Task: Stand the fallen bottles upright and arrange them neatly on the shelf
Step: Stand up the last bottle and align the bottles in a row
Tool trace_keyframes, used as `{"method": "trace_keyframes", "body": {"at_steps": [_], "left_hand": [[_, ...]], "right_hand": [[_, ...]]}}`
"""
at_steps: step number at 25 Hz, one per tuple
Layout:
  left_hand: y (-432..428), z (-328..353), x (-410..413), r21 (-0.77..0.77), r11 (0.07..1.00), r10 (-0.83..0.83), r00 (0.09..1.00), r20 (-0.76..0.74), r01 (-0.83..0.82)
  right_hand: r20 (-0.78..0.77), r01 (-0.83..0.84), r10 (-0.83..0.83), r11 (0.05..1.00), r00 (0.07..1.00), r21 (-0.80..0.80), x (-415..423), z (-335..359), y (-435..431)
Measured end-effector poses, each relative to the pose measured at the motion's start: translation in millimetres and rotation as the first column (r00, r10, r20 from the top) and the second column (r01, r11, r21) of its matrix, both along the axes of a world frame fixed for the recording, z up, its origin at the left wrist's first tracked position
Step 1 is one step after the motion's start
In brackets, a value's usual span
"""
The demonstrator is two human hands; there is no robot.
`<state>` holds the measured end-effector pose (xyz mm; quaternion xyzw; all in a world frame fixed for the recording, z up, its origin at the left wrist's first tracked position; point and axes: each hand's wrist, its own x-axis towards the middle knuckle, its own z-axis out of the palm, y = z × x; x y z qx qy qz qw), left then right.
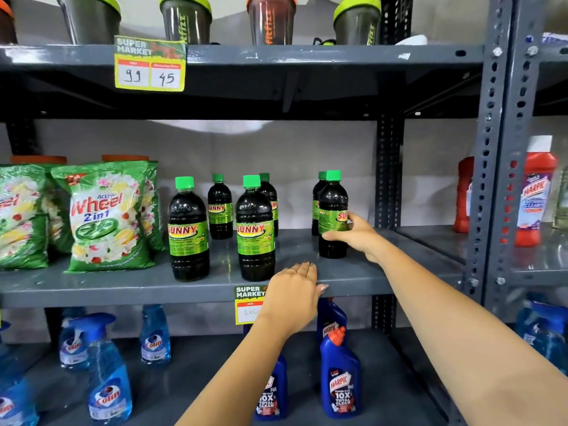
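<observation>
Six dark bottles with green caps stand upright on the middle shelf [353, 273], none lying down. Two stand toward the front edge: the left bottle [188, 230] just beside the green Wheel packs [107, 216], and the middle bottle [255, 230] near the shelf's centre. Behind them, toward the back edge, stand two smaller-looking ones, a back bottle [220, 209] and a second back bottle [271, 198] partly hidden by the middle one. Farther right, the right bottle [332, 215] stands upright partway back, with another bottle [317, 201] close behind it, mostly hidden. The right hand [356, 236] grasps the right bottle around its label, thumb in front and fingers wrapped round the side, the bottle's base on the shelf. The left hand [295, 290] lies flat and released on the shelf's front edge, fingers over the lip, holding nothing, just right of the middle bottle and covering part of a price tag [247, 304]. Blue Harpic bottles [339, 373] and Colin sprays [107, 373] stand on the shelf below; shaker cups [270, 20] line the shelf above.
</observation>
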<state>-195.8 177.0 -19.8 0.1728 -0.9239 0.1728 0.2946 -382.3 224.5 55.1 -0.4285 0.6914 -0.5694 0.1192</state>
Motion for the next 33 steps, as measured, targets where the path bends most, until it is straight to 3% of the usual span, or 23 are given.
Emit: {"method": "trace_keyframes", "body": {"at_steps": [3,5,8,10,15,33], "left_hand": [[0.4,0.1,0.9,-0.001,1.000,-0.007,1.000,-0.013,0.007],[1.2,1.2,2.6,-0.008,1.000,0.004,1.000,-0.005,-0.004],[2.1,1.5,2.8,-0.004,1.000,-0.004,1.000,0.000,0.004],[1.4,1.1,2.7,-0.009,1.000,-0.010,1.000,-0.012,0.010],[2.2,1.6,3.4,0.011,1.000,-0.007,1.000,0.024,0.007],[0.0,-0.3,0.4,0.027,1.000,0.000,1.000,-0.022,0.000]], "right_hand": [[-0.102,0.208,-0.210,0.978,0.972,-0.023,6.2,-4.7,-9.0],[-0.078,0.139,-0.138,0.990,0.987,0.012,6.1,-4.1,-12.5],[0.141,-0.159,0.146,0.984,0.979,0.086,-2.3,1.4,-7.0],[0.123,-0.105,0.091,0.988,0.988,0.112,-5.5,-0.2,-4.9],[-0.106,0.196,-0.185,0.974,0.977,0.111,-0.2,-9.4,-8.6],[-0.144,-0.013,0.029,0.994,0.989,0.108,21.5,-14.1,51.9]]}}
